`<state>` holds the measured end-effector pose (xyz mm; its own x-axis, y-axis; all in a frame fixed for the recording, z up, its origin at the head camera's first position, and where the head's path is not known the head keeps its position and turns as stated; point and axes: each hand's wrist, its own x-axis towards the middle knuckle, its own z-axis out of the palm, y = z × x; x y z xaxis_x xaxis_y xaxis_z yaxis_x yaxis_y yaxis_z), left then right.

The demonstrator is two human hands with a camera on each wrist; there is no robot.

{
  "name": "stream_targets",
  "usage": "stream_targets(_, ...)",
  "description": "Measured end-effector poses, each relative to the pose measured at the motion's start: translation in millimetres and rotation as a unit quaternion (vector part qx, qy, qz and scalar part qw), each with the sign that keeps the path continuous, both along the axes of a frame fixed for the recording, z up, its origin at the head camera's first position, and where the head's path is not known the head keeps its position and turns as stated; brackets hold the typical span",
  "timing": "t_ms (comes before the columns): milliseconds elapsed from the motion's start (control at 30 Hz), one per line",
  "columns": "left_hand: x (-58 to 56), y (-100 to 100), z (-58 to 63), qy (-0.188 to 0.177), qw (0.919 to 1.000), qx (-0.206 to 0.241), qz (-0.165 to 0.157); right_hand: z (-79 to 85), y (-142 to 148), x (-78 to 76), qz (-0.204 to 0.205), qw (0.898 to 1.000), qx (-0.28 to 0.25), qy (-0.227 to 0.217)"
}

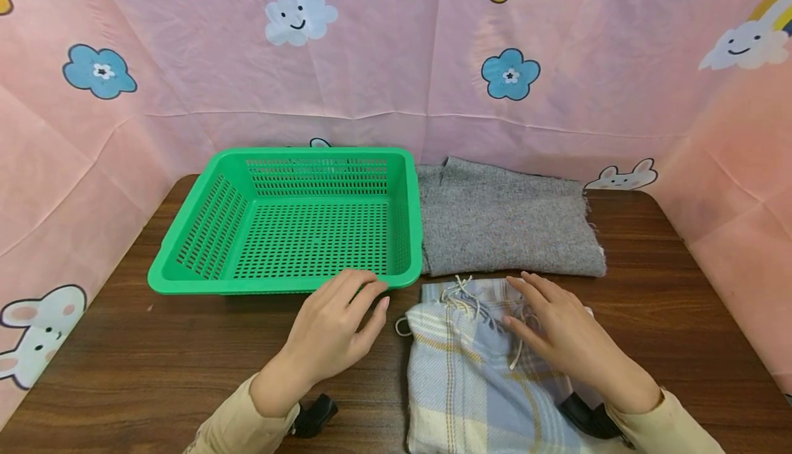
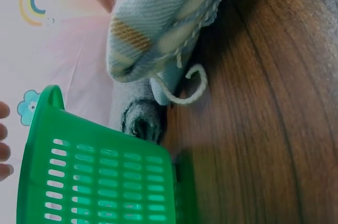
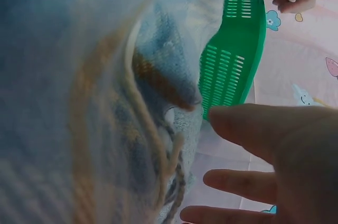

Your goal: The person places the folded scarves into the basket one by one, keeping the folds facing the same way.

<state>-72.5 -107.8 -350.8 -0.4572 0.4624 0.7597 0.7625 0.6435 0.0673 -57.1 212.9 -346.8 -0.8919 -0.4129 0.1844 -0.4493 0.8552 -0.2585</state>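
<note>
A pale blue, cream and tan plaid scarf with twisted fringe lies folded at the front right of the table. My right hand is over its right part, fingers spread and relaxed, holding nothing. In the right wrist view the scarf fills the left side, with the fingers beside it. My left hand, loosely bent and holding nothing, hovers by the front right corner of a green plastic basket. The left wrist view catches the basket's slotted side and the scarf's fringed end.
Behind the plaid scarf lies a folded grey cloth with frayed edges, against the basket's right side. The brown wooden table is bordered by a pink printed curtain at the back and sides.
</note>
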Motion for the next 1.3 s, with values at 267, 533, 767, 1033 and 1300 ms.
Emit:
stream_targets(267, 1.8, 2.4, -4.7, 0.012, 0.9992, -0.028, -0.026, -2.6, 7.0, 5.9, -0.004, 1.000, 0.012, -0.011)
stream_targets(533, 5.6, 7.1, -7.7, 0.001, 0.9987, -0.018, -0.048, -2.8, 12.6, 10.9, -0.017, 1.000, 0.005, -0.024)
stream_targets(767, 14.0, 12.5, -9.5, -0.108, 0.9924, 0.019, -0.056, -3.4, 20.7, 12.1, -0.017, 0.999, 0.009, -0.031)
stream_targets(1033, 18.4, 14.6, -12.7, -0.199, 0.9797, -0.025, -0.010, -7.6, 29.5, 16.1, -0.033, 0.998, 0.011, -0.058)
stream_targets(1300, 21.0, 16.4, -13.9, -0.274, 0.9606, -0.039, 0.025, -12.0, 36.2, 19.6, -0.034, 0.998, 0.008, -0.053)
